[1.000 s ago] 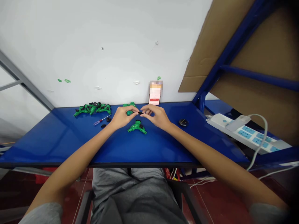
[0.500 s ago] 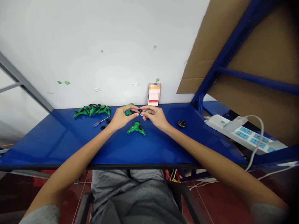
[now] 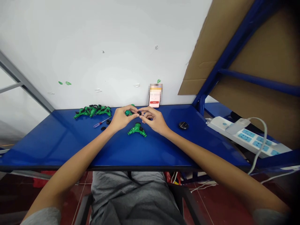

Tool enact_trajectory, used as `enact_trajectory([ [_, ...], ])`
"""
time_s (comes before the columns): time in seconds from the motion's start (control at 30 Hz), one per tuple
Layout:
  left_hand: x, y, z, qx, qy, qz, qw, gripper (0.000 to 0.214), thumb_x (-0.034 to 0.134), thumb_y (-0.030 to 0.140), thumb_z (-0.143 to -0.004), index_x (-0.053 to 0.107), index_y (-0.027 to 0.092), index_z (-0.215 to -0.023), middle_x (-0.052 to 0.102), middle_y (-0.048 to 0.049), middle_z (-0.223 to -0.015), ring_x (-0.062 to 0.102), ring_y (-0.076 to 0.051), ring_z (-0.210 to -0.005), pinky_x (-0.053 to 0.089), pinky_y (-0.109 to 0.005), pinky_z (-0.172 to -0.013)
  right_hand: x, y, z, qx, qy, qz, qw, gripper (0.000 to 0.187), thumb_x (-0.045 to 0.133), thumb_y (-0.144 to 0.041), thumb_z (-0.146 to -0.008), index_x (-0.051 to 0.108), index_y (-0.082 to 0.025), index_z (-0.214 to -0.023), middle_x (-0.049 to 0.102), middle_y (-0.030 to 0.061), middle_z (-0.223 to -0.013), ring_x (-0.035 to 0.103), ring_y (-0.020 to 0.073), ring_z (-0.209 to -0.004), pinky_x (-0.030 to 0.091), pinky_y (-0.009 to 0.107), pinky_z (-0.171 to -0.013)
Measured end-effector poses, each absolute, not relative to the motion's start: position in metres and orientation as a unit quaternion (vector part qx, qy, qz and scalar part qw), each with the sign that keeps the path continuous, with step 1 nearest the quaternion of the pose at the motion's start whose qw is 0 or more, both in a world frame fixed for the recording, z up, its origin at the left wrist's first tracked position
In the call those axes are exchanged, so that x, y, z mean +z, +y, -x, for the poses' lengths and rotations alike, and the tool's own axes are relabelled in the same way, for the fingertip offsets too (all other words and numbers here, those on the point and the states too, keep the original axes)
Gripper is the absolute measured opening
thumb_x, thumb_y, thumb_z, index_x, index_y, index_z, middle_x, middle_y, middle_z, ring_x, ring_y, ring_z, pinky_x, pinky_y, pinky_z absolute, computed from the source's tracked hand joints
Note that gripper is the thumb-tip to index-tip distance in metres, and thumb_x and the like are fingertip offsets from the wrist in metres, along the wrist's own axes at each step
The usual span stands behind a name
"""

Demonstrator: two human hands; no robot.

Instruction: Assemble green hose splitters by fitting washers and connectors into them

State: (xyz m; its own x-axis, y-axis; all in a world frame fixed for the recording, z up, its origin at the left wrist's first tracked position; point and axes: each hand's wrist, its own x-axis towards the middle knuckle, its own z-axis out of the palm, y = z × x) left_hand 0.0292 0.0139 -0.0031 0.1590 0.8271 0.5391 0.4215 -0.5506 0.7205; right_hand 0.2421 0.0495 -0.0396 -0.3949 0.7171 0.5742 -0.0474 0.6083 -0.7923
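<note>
While above the glossy blue tabletop (image 3: 58, 143), hands together: left hand (image 3: 120, 118) clamped on green plastic connector (image 3: 127, 112), right hand (image 3: 154, 120) pinching small black part (image 3: 139, 113).

No readable text; printed card (image 3: 154, 96) pixelated.

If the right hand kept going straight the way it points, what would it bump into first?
The right hand would probably meet the small black part at its fingertips first, then the left hand holding a green hose connector; depth is hard to judge here.
</note>
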Motion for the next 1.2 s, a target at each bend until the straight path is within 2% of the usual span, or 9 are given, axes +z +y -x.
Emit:
enact_trajectory([
  [0.2,-0.004,0.014,-0.028,0.477,0.419,-0.739,0.225,0.018,0.078,0.030,-0.088,0.079,0.020,-0.104,0.080,-0.0038,-0.097,0.074,-0.019,-0.093,0.053,-0.028,-0.078,-0.040,0.051,-0.242,0.409,-0.735,0.223,0.493,0.038,0.084,-0.049,-0.091,0.070,-0.023,-0.116,0.069,0.0007,-0.094,0.071,0.0136,-0.066,0.062,0.030,-0.064],
  [0.33,-0.004,0.017,-0.022,0.450,0.424,-0.763,0.188,0.020,0.074,0.026,-0.090,0.077,0.021,-0.109,0.080,-0.0033,-0.098,0.075,-0.019,-0.092,0.055,-0.030,-0.084,-0.040,0.051,-0.243,0.399,-0.732,0.227,0.503,0.035,0.082,-0.046,-0.092,0.066,-0.024,-0.115,0.067,0.0001,-0.095,0.070,0.0127,-0.067,0.060,0.030,-0.065],
  [0.47,-0.011,0.028,-0.009,0.342,0.456,-0.818,0.081,0.018,0.069,0.017,-0.086,0.077,0.022,-0.101,0.081,-0.0041,-0.099,0.075,-0.023,-0.092,0.057,-0.035,-0.089,-0.041,0.055,-0.245,0.389,-0.726,0.253,0.508,0.033,0.081,-0.043,-0.091,0.066,-0.023,-0.113,0.067,-0.0004,-0.089,0.070,0.0144,-0.070,0.060,0.032,-0.068],
  [0.6,-0.027,0.041,0.001,0.245,0.484,-0.838,0.059,0.018,0.070,0.013,-0.083,0.078,0.024,-0.095,0.080,-0.0043,-0.096,0.075,-0.024,-0.088,0.056,-0.034,-0.084,-0.044,0.061,-0.247,0.418,-0.728,0.268,0.473,0.032,0.082,-0.039,-0.087,0.067,-0.022,-0.108,0.069,-0.0004,-0.085,0.073,0.0163,-0.071,0.063,0.034,-0.072],
  [0.67,-0.031,0.044,0.003,0.225,0.485,-0.842,0.068,0.015,0.074,0.015,-0.083,0.078,0.025,-0.093,0.080,-0.0036,-0.094,0.075,-0.025,-0.088,0.056,-0.033,-0.083,-0.046,0.062,-0.246,0.433,-0.732,0.268,0.453,0.032,0.083,-0.038,-0.085,0.068,-0.021,-0.108,0.071,0.0006,-0.089,0.075,0.0163,-0.070,0.064,0.035,-0.072],
  [0.77,-0.025,0.043,0.006,0.219,0.485,-0.844,0.061,0.012,0.080,0.026,-0.086,0.081,0.026,-0.099,0.080,-0.0036,-0.093,0.075,-0.025,-0.087,0.055,-0.033,-0.082,-0.046,0.059,-0.244,0.448,-0.734,0.260,0.439,0.035,0.085,-0.038,-0.083,0.069,-0.021,-0.109,0.074,0.0012,-0.091,0.076,0.0170,-0.071,0.064,0.035,-0.072],
  [0.9,0.005,0.029,0.008,0.318,0.448,-0.831,0.083,0.025,0.070,0.043,-0.101,0.083,0.024,-0.110,0.084,-0.0068,-0.105,0.077,-0.024,-0.093,0.056,-0.034,-0.089,-0.042,0.054,-0.241,0.498,-0.712,0.249,0.428,0.043,0.088,-0.039,-0.082,0.065,-0.021,-0.113,0.078,0.0015,-0.085,0.076,0.0176,-0.069,0.063,0.034,-0.070],
  [1.03,0.022,0.015,0.003,0.356,0.351,-0.858,0.120,0.026,0.073,0.042,-0.101,0.082,0.025,-0.118,0.083,-0.0073,-0.114,0.077,-0.023,-0.103,0.058,-0.034,-0.096,-0.037,0.051,-0.239,0.564,-0.665,0.239,0.428,0.050,0.091,-0.042,-0.080,0.063,-0.022,-0.115,0.080,0.0029,-0.088,0.074,0.0174,-0.069,0.061,0.032,-0.065],
  [1.2,0.009,0.014,-0.002,0.318,0.321,-0.891,0.037,0.024,0.066,0.039,-0.106,0.080,0.025,-0.120,0.080,-0.0100,-0.125,0.075,-0.024,-0.114,0.059,-0.037,-0.099,-0.034,0.048,-0.241,0.625,-0.633,0.223,0.400,0.048,0.091,-0.039,-0.079,0.067,-0.021,-0.117,0.077,0.0011,-0.083,0.073,0.0173,-0.072,0.062,0.034,-0.071],
])
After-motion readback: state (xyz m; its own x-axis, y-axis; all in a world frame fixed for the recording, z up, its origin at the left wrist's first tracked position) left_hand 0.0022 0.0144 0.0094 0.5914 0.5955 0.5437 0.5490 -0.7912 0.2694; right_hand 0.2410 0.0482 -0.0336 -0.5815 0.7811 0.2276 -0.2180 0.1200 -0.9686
